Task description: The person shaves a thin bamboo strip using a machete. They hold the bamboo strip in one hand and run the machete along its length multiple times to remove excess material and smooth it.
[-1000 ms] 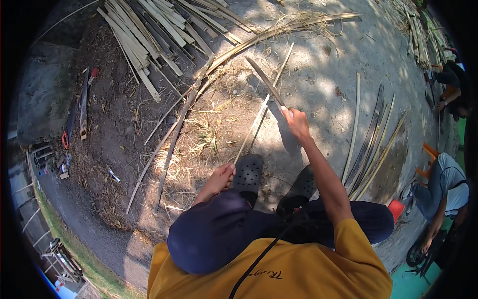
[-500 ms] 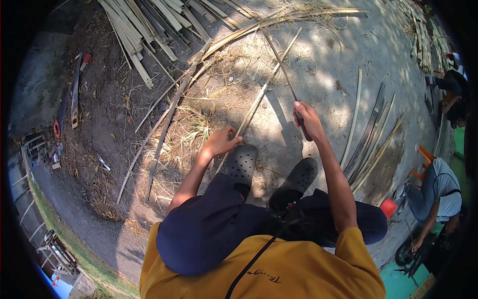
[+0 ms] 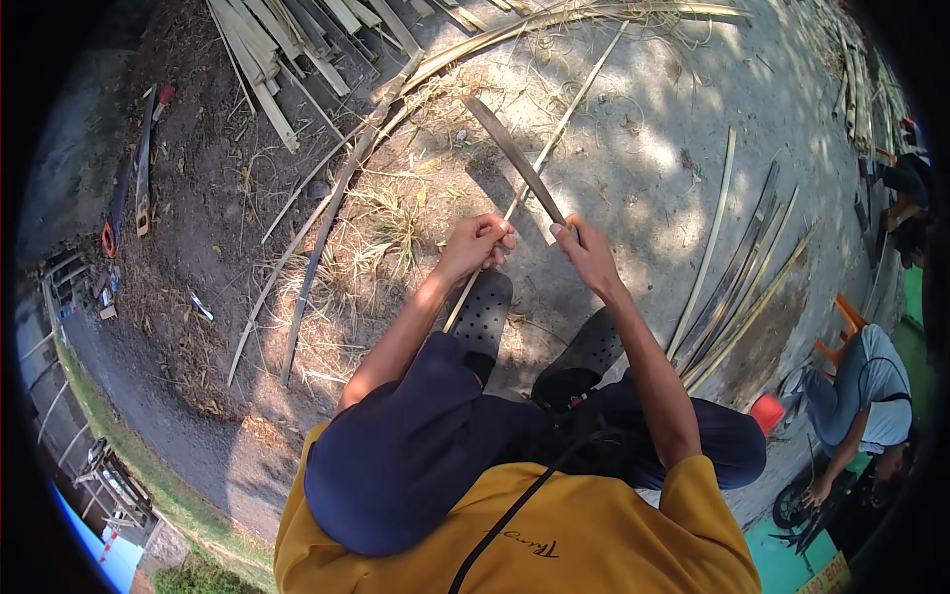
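Observation:
My left hand (image 3: 475,247) is closed around a long, thin bamboo strip (image 3: 577,107). The strip runs from beside my left shoe up and away to the right. In my right hand (image 3: 587,259) is a machete (image 3: 515,158), its handle mostly covered by my fingers. Its broad dark blade points up and left, crossing over the strip just beyond my left hand. Whether the blade touches the strip I cannot tell. Both of my dark, perforated clogs (image 3: 483,315) stand on the ground below my hands.
Bamboo slats (image 3: 282,59) are piled at the far left, with curly shavings around them. More strips (image 3: 742,262) lie to my right. Two saws (image 3: 145,163) rest on the dirt at left. Another person (image 3: 859,381) sits at right near an orange chair (image 3: 841,332).
My right hand has moved left and turned the machete so its flat shows. My left hand has slid up along the strip, away from my shoe, bringing the hands closer together.

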A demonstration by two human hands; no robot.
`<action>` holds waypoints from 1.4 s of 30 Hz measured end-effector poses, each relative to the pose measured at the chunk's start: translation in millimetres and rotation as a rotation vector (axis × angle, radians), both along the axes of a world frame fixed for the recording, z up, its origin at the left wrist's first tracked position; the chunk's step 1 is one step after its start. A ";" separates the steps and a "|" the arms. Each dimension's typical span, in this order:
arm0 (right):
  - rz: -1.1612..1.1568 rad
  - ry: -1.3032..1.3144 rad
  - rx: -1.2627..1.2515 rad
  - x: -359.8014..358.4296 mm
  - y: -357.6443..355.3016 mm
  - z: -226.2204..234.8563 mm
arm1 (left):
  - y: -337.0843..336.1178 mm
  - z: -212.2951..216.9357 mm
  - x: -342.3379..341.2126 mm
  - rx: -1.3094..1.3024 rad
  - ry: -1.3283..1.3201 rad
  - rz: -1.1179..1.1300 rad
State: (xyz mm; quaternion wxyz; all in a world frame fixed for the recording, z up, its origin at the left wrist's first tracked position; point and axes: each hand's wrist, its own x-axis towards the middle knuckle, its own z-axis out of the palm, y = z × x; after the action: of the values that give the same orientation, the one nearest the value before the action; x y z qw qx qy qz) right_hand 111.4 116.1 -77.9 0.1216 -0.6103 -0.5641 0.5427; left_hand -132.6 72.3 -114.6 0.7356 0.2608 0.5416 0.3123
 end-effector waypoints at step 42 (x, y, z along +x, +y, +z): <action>0.349 -0.322 0.277 -49.5 -23.1 12.5 | -34.0 -50.7 3.1 0.833 1.034 -0.138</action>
State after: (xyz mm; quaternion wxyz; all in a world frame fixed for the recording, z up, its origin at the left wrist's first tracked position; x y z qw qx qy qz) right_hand 62.0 93.0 -65.4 0.0171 -0.5598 -0.7418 0.3689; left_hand -129.6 38.3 -165.3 0.2372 0.6733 0.6409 0.2822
